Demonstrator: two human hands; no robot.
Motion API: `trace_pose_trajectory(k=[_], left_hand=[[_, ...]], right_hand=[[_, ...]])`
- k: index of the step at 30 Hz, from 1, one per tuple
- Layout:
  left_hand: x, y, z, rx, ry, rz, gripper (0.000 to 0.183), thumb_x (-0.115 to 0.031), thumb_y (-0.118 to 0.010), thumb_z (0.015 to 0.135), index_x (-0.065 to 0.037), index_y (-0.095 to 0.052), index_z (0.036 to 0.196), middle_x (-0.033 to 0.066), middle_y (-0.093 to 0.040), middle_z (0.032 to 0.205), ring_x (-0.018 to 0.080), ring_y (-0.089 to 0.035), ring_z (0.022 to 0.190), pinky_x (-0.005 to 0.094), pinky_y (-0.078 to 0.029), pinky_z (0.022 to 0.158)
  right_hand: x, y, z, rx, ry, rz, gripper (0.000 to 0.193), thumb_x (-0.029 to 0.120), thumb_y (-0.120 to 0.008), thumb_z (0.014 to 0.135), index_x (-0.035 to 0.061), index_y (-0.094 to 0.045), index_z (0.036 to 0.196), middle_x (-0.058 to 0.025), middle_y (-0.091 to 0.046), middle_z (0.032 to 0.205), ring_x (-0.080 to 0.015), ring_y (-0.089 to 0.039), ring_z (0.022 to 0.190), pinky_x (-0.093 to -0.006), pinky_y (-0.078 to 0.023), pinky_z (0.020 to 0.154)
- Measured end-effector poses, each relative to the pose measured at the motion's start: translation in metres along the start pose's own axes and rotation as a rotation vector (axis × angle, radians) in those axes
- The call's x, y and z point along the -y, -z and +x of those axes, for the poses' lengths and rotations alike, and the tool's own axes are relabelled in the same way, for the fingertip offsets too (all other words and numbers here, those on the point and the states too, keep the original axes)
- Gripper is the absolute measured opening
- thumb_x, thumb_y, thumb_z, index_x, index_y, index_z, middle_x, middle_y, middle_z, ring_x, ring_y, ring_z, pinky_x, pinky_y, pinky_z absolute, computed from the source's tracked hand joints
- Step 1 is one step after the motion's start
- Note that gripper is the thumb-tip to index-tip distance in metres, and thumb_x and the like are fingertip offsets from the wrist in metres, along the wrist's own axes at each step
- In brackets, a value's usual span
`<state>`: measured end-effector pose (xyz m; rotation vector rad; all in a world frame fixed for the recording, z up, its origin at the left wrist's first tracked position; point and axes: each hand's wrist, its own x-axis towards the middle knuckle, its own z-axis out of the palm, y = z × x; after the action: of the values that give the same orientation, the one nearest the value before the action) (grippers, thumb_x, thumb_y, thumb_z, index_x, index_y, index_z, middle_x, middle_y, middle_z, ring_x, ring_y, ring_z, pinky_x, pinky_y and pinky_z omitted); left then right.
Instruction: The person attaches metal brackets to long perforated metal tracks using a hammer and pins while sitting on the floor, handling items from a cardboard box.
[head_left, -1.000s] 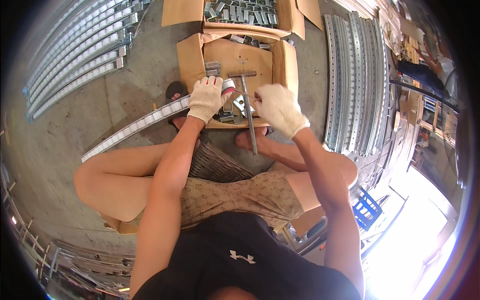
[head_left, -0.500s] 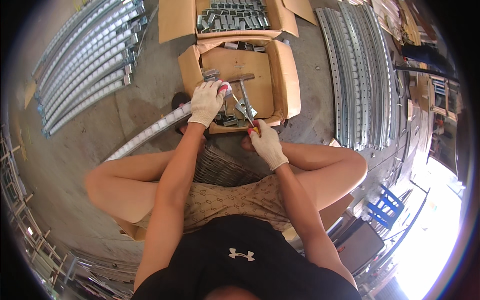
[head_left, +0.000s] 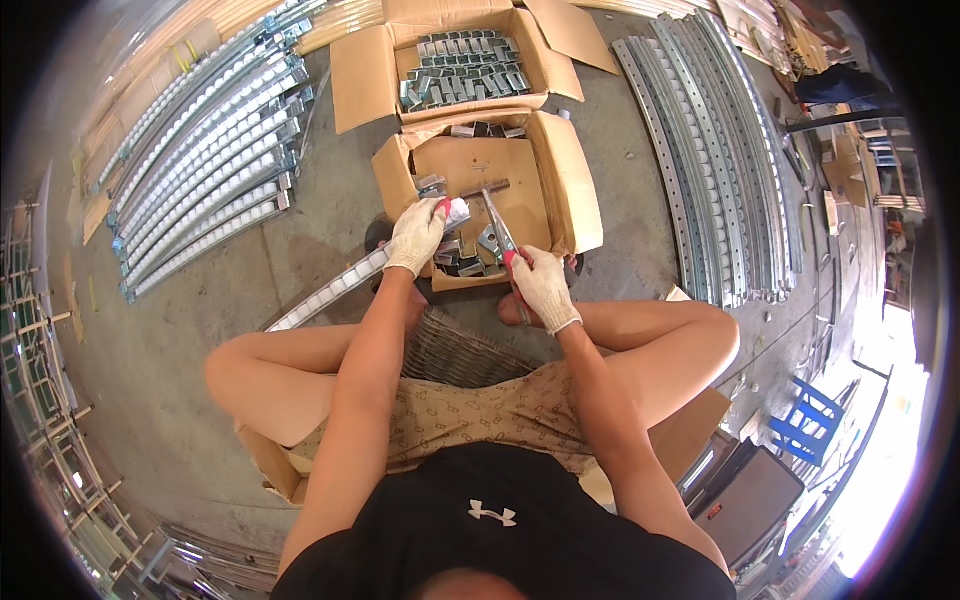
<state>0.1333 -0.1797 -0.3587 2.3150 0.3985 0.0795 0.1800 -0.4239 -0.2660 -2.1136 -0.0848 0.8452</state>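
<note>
My left hand (head_left: pixel 416 236), in a white work glove, is closed round a roller track (head_left: pixel 328 293), a metal rail lined with white rollers. The rail's far end rests over the near left side of an open cardboard box (head_left: pixel 572 190), and its other end slopes down beside my left knee. My gloved right hand (head_left: pixel 543 284) is closed round the handle of a hammer (head_left: pixel 497 216), whose head lies over the box's inside. Small metal brackets (head_left: pixel 461 262) lie in the near part of the box, below the hammer and partly hidden by my left hand.
Behind it stands a second cardboard box (head_left: pixel 362 78) with rows of metal brackets (head_left: pixel 465 68). Finished-looking roller tracks (head_left: pixel 205 190) lie stacked on the floor at left, bare metal rails (head_left: pixel 705 165) at right. A blue plastic item (head_left: pixel 806 421) stands far right.
The view has shifted, so most things sit lower. A yellow-and-red handle that showed at my right hand is now hidden, and that hand is round the hammer's handle. My left hand keeps the roller track.
</note>
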Motion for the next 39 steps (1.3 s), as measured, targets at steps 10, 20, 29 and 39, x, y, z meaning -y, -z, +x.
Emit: trace_pose_trajectory(k=[10,20,29,39], left_hand=[[-0.002,0.013,-0.017,0.021,-0.102,0.3,0.075,-0.046,-0.084,0.078,-0.008,-0.06,0.14,0.0167,-0.054,0.149,0.0362,-0.047,0.141,0.0479,-0.036,0.119],[0.022,-0.005,-0.028,-0.048,-0.03,0.357,0.071,-0.051,-0.084,0.077,-0.012,-0.064,0.134,0.0143,-0.052,0.149,0.0376,-0.047,0.14,0.052,-0.038,0.115],[0.031,-0.014,-0.023,-0.055,-0.075,0.334,0.071,-0.055,-0.079,0.08,-0.009,-0.063,0.131,0.0132,-0.05,0.151,0.0404,-0.049,0.135,0.0523,-0.042,0.108],[0.022,-0.01,-0.022,-0.072,-0.042,0.34,0.063,-0.05,-0.082,0.079,-0.011,-0.064,0.126,0.0105,-0.05,0.15,0.0351,-0.046,0.14,0.0495,-0.044,0.106]], right_hand=[[0.059,-0.053,0.116,0.045,0.179,-0.608,0.063,0.059,-0.072,0.079,0.0006,-0.078,0.103,-0.027,-0.075,0.1,-0.0402,-0.074,0.099,-0.0482,-0.058,0.09],[0.081,-0.035,0.161,0.549,0.301,-0.898,0.061,0.055,-0.065,0.087,-0.004,-0.076,0.097,-0.0275,-0.073,0.087,-0.0427,-0.073,0.086,-0.0489,-0.057,0.081],[0.099,-0.043,0.214,0.962,0.039,-1.047,0.058,0.055,-0.063,0.084,-0.0019,-0.072,0.078,-0.0143,-0.066,0.065,-0.0266,-0.065,0.056,-0.042,-0.053,0.054],[0.122,-0.005,0.217,0.971,-0.082,-0.887,0.046,0.054,-0.068,0.087,0.0105,-0.07,0.071,-0.0031,-0.059,0.063,-0.013,-0.052,0.049,-0.0316,-0.04,0.043]])
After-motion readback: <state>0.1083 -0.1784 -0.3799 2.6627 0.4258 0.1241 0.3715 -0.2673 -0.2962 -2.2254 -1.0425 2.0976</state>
